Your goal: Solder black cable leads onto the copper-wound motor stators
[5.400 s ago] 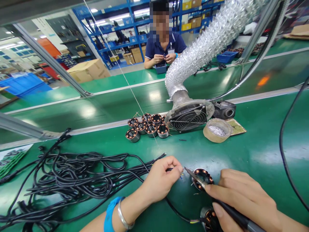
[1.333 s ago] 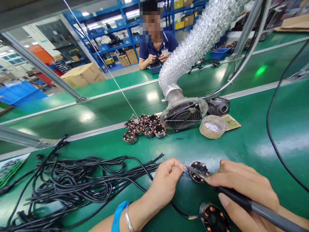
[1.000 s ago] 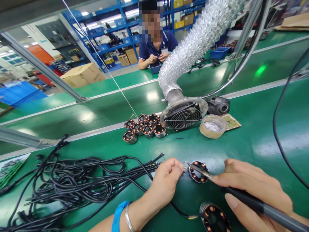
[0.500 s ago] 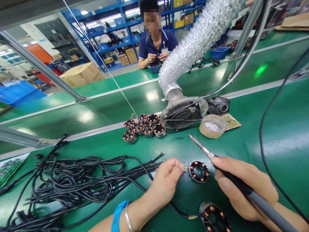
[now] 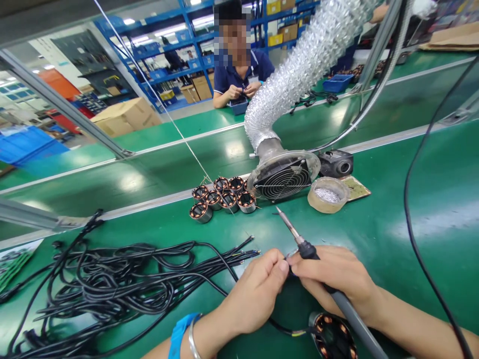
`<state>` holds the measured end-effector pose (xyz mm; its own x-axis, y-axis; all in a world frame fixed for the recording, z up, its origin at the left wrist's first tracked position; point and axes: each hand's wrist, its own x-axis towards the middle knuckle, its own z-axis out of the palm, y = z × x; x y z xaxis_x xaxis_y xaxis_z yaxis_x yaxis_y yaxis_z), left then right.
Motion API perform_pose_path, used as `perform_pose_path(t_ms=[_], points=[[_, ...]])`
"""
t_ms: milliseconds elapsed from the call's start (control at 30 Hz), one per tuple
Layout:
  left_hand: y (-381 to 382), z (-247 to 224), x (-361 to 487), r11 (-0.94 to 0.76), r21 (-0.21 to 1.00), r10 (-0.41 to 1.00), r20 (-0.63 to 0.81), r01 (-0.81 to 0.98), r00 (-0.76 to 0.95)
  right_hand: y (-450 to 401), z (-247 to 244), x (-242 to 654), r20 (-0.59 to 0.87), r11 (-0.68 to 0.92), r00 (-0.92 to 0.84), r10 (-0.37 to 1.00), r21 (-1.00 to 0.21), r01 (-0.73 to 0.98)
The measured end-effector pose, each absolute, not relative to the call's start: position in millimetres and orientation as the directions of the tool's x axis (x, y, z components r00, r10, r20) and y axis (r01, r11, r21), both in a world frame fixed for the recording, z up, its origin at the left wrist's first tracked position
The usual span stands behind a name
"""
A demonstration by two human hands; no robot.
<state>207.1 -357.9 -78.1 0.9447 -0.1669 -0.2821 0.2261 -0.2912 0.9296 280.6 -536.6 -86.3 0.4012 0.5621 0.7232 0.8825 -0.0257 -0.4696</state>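
Note:
My right hand (image 5: 337,279) is closed around a soldering iron (image 5: 290,223), whose bare tip points up and to the left over the bench. Its fingertips meet those of my left hand (image 5: 264,284), which is pinched on thin wires, mostly covered by the fingers. The small motor stator that the wires run to is hidden behind my right hand. Lower down, a second stator (image 5: 333,336) with copper windings is partly covered by the right hand and the iron's handle. A black cable with coloured leads runs to it.
Several stators (image 5: 229,200) stand grouped by a fume extractor fan (image 5: 288,180) with a silver duct (image 5: 292,75). A tub of solder bits (image 5: 327,194) sits to its right. Tangled black cables (image 5: 112,279) cover the left side. Across the bench sits a person (image 5: 241,75).
My right hand has moved left with the soldering iron, up to my left hand's fingertips. It now hides the small stator that was visible between the hands.

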Motion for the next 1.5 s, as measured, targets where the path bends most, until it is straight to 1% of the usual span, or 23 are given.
perform_pose_path(t_ms=[67, 133, 333, 400, 467, 533, 567, 633, 700, 800, 900, 967, 1100, 1233, 1333, 1500], points=[[-358, -70, 208, -0.442, 0.883, -0.163, -0.249, 0.155, 0.955, -539, -86, 280, 0.723, -0.022, 0.411, 0.556, -0.481, 0.877], [-358, -66, 209, -0.511, 0.851, -0.157, -0.234, 0.123, 0.96, -541, -87, 279, 0.713, -0.02, 0.421, 0.561, -0.496, 0.868], [-356, -70, 211, -0.442, 0.883, -0.152, -0.246, 0.157, 0.957, -539, -90, 277, 0.662, 0.001, 0.398, 0.635, -0.516, 0.857], [-356, -74, 212, -0.351, 0.916, -0.17, -0.265, 0.193, 0.949, -537, -91, 276, 0.668, 0.008, 0.402, 0.626, -0.521, 0.854], [-356, -78, 214, -0.164, 0.936, -0.222, -0.343, 0.312, 0.913, -534, -91, 275, 0.7, 0.04, 0.41, 0.585, -0.53, 0.847], [-358, -80, 216, 0.039, 0.886, -0.283, -0.433, 0.462, 0.856, -532, -93, 273, 0.735, 0.068, 0.432, 0.522, -0.541, 0.838], [-359, -81, 217, 0.113, 0.849, -0.296, -0.468, 0.517, 0.833, -532, -94, 273, 0.747, 0.072, 0.444, 0.494, -0.544, 0.836], [-360, -81, 218, 0.199, 0.803, -0.278, -0.504, 0.562, 0.818, -532, -96, 272, 0.749, 0.046, 0.468, 0.47, -0.55, 0.834], [-362, -81, 219, 0.235, 0.794, -0.232, -0.514, 0.56, 0.826, -535, -98, 272, 0.722, -0.017, 0.495, 0.484, -0.558, 0.83], [-364, -81, 218, 0.249, 0.81, -0.153, -0.508, 0.53, 0.848, -538, -99, 271, 0.631, -0.098, 0.546, 0.55, -0.601, 0.793], [-365, -83, 217, 0.235, 0.829, -0.091, -0.501, 0.507, 0.861, -537, -97, 270, 0.582, -0.108, 0.559, 0.59, -0.63, 0.769], [-366, -84, 216, 0.228, 0.834, -0.072, -0.5, 0.502, 0.863, -535, -96, 270, 0.586, -0.13, 0.585, 0.561, -0.635, 0.762], [-368, -86, 216, 0.243, 0.826, -0.061, -0.51, 0.509, 0.858, -536, -97, 271, 0.556, -0.19, 0.671, 0.491, -0.683, 0.705], [-369, -86, 217, 0.24, 0.829, -0.064, -0.505, 0.505, 0.861, -540, -97, 272, 0.557, -0.146, 0.643, 0.526, -0.686, 0.713], [-369, -87, 217, 0.234, 0.83, -0.068, -0.505, 0.506, 0.86, -542, -94, 273, 0.54, -0.145, 0.645, 0.541, -0.696, 0.704], [-370, -87, 215, 0.211, 0.84, -0.057, -0.501, 0.5, 0.864, -554, -82, 275, 0.604, -0.147, 0.602, 0.522, -0.631, 0.761]])
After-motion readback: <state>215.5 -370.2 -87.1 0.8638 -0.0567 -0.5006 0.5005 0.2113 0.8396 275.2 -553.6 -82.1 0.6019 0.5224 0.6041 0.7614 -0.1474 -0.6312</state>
